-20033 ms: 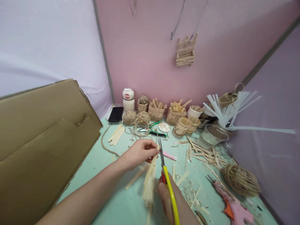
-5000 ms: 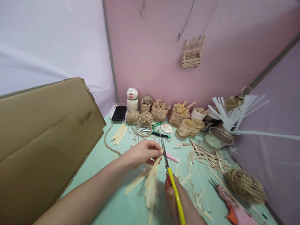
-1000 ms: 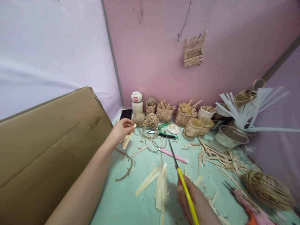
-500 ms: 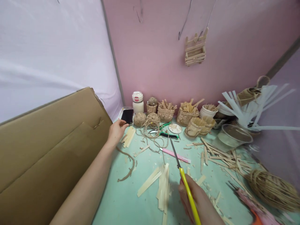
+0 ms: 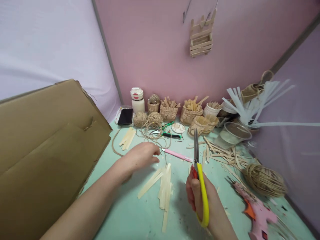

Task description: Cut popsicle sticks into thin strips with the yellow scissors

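Note:
My right hand (image 5: 201,193) grips scissors (image 5: 203,196) by their yellow handle, with the metal blades pointing away over the table. Both blades lie close together. Over the middle of the table hovers my left hand (image 5: 142,155), its thumb apart from the slightly bent fingers and nothing seen in them. Just right of its fingertips lies a pink craft knife (image 5: 177,155). Between the two hands, pale flat wood strips (image 5: 165,186) rest in a loose bunch. A shorter stack of strips (image 5: 128,137) sits beyond my left hand, beside a brown twisted cord (image 5: 113,143).
Cardboard (image 5: 45,143) stands along the left. Twine balls (image 5: 140,119), green-handled pruners (image 5: 171,135), a phone (image 5: 125,116) and stick-filled baskets (image 5: 191,115) line the back. At right are a pink glue gun (image 5: 255,206), a twine bundle (image 5: 265,180) and a plastic cup (image 5: 232,135).
My left hand has come away from beside the phone, moving right and nearer to me. The scissors have turned more upright in my right hand. The whole view has shifted.

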The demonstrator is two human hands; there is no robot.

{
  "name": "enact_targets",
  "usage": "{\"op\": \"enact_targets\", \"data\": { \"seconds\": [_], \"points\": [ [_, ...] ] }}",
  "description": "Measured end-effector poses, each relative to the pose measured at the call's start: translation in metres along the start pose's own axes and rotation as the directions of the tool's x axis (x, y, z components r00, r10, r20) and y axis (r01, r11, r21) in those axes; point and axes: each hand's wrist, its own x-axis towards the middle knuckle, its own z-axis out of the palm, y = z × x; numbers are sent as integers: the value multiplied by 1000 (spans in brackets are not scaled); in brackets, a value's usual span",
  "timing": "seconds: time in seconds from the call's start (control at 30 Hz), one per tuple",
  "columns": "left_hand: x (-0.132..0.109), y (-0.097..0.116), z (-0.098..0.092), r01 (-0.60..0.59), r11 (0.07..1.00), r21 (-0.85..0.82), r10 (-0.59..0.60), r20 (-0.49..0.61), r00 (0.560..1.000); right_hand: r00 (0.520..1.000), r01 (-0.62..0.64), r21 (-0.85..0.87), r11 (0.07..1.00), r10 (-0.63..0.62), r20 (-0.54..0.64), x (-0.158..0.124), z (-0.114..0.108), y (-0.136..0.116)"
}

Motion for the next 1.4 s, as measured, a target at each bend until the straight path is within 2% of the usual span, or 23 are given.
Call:
{"op": "enact_targets", "data": {
  "seconds": [0.13, 0.3, 0.47, 0.63, 0.9, 1.0, 1.07, 1.13, 1.2, 1.27, 1.4],
  "points": [
    [1, 19, 24, -30, 994, 106, 20, 95, 995, 1000, -15, -20, 1000, 15, -1, 0, 1, 2],
    [5, 35, 41, 64, 989, 133, -77, 97, 992, 999, 20, -60, 998, -22, -28, -2, 2, 3],
    [7, 36, 49, 107, 986, 124, -122, 113, 986, 999, 46, -107, 993, -47, -8, -1, -1, 8],
    [9, 34, 54, 82, 988, 128, -96, 107, 990, 999, 54, -132, 990, -54, 5, -1, -2, 10],
    [9, 34, 52, 133, 983, 127, -145, 93, 985, 999, 37, -63, 997, -39, -20, 2, 0, 17],
    [6, 30, 42, 116, 993, 12, -116, 55, 992, 1000, -6, -26, 1000, 5, -20, 2, 1, 15],
    [3, 29, 32, 57, 985, -163, -47, 62, 997, 998, -47, -26, 999, 46, -42, 2, 1, 11],
    [-1, 29, 21, 20, 914, -406, 58, 177, 982, 992, -68, -56, 996, 62, -111, 3, 1, 6],
    [-3, 31, 14, 42, 814, -579, 152, 282, 947, 983, -62, -60, 996, 50, -179, 5, 1, 3],
    [-5, 33, 10, 75, 754, -653, 198, 334, 921, 976, -39, 16, 999, 42, -212, 7, 1, 2],
    [-5, 38, 14, 94, 730, -677, 216, 359, 908, 973, 8, 222, 975, 43, -227, 12, -1, 3]
  ]
}}
